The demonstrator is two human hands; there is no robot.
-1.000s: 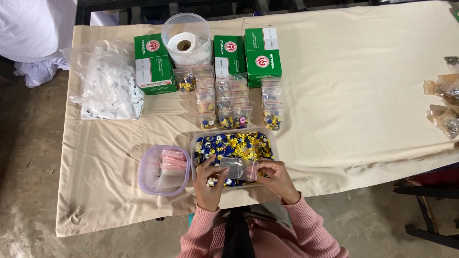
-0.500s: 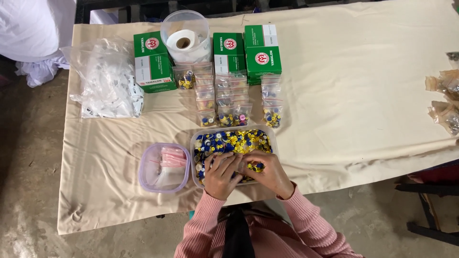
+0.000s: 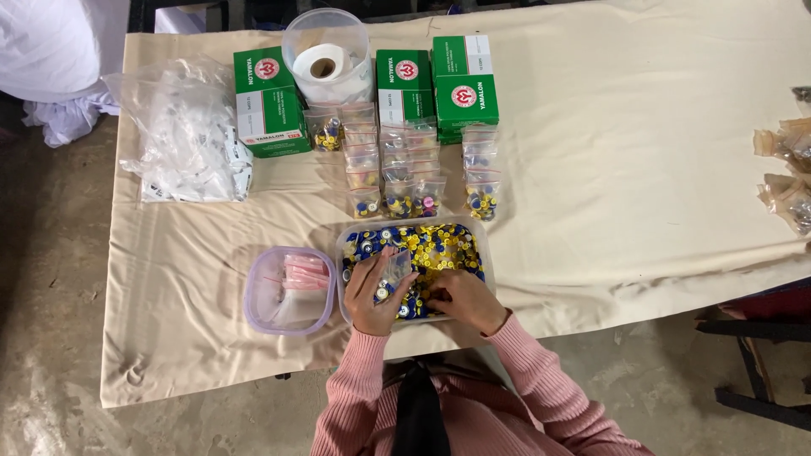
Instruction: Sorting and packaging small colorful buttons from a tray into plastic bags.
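— What are the hands doing at the worktop [image 3: 642, 152]?

— Both are down in a clear tub [image 3: 486, 253] of blue and yellow caps [image 3: 439, 245] at the near edge. The left hand [image 3: 373, 297] is closed round a small clear bag [image 3: 394, 270], pinching it upright over the caps; the right hand [image 3: 460, 297] rests among the caps, fingers curled — whether it pinches any cannot be told.

— And around them?

— Just left of the tub, a round lilac-rimmed tub [image 3: 258, 295] holds empty red-strip bags. Beyond, rows of filled bags [image 3: 405, 181] lie before three green boxes [image 3: 270, 114] and a clear pot [image 3: 296, 42] with a paper roll [image 3: 321, 61]. A heap of plastic bags [image 3: 182, 135] sits far left — brown packets [image 3: 786, 169] at the right edge.
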